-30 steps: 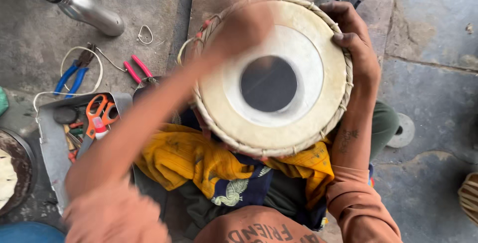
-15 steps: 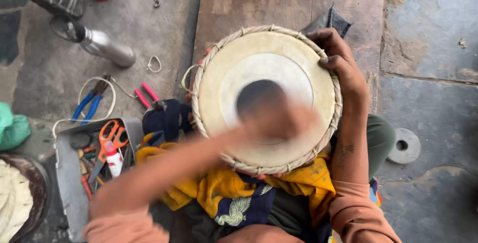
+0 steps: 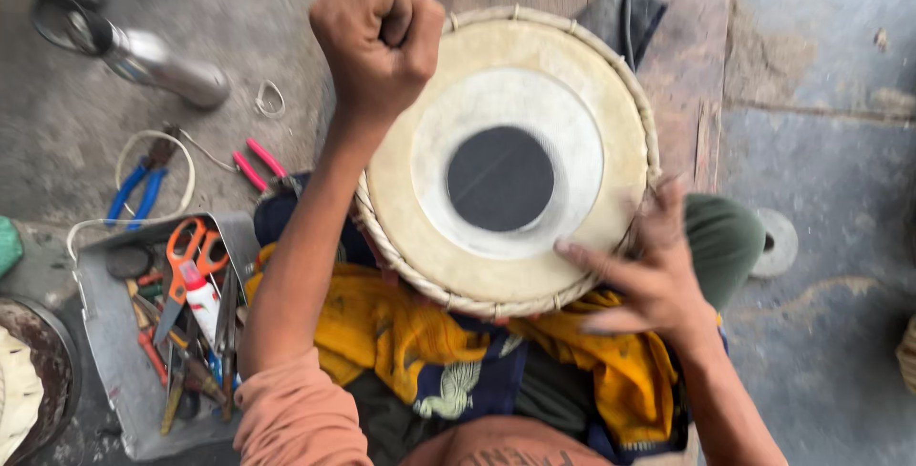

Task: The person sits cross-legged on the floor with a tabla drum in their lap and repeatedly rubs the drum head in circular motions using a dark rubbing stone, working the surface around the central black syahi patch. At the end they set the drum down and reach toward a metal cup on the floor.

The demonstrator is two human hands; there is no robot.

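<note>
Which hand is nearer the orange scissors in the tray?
Left. The left hand is a raised fist over the drum rim's far left, above the scissors. The right hand rests on the drum's right near edge, farther off.

Cream drum [image 3: 429, 227] with black centre spot; yellow-and-navy patterned cloth [image 3: 401, 342]; orange-handled scissors [image 3: 186, 256].

Soft, even daylight — no hard shadows, no glare. The right hand [image 3: 658, 270] at four o'clock smears with motion blur; the drum [image 3: 506, 161] stays fairly sharp. Edges soften slightly — the steel flask [image 3: 157, 61] at ten o'clock looks hazy.
</note>
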